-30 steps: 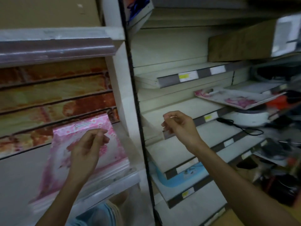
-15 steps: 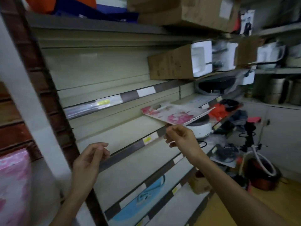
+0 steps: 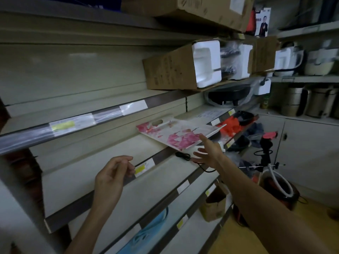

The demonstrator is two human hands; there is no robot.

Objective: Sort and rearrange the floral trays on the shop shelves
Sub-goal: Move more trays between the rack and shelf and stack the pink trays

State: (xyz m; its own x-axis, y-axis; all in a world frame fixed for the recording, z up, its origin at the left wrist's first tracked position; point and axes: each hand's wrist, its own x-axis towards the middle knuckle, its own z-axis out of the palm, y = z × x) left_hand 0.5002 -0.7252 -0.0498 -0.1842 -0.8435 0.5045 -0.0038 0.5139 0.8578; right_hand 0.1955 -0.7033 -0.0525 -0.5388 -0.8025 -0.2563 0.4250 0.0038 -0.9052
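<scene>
A white floral tray point(image 3: 176, 132) with pink blossoms and a handle slot lies flat on a middle shelf point(image 3: 102, 153), its near corner jutting past the shelf edge. My right hand point(image 3: 208, 152) is open with fingers spread, just below and at the tray's near edge; whether it touches is unclear. My left hand point(image 3: 111, 177) hovers in front of the lower shelf edge, fingers loosely curled and apart, holding nothing.
Cardboard boxes with white foam point(image 3: 183, 68) sit on the shelf above. A black cable point(image 3: 185, 156) trails under the tray. Orange items point(image 3: 231, 127), a black appliance point(image 3: 229, 96) and metal pots point(image 3: 308, 101) lie to the right. A blue item point(image 3: 152, 230) sits on a low shelf.
The view swung right, away from the pink tray on the left rack. My right hand opened and reached up to the floral tray's near edge; my left hand let go and drifted along.
</scene>
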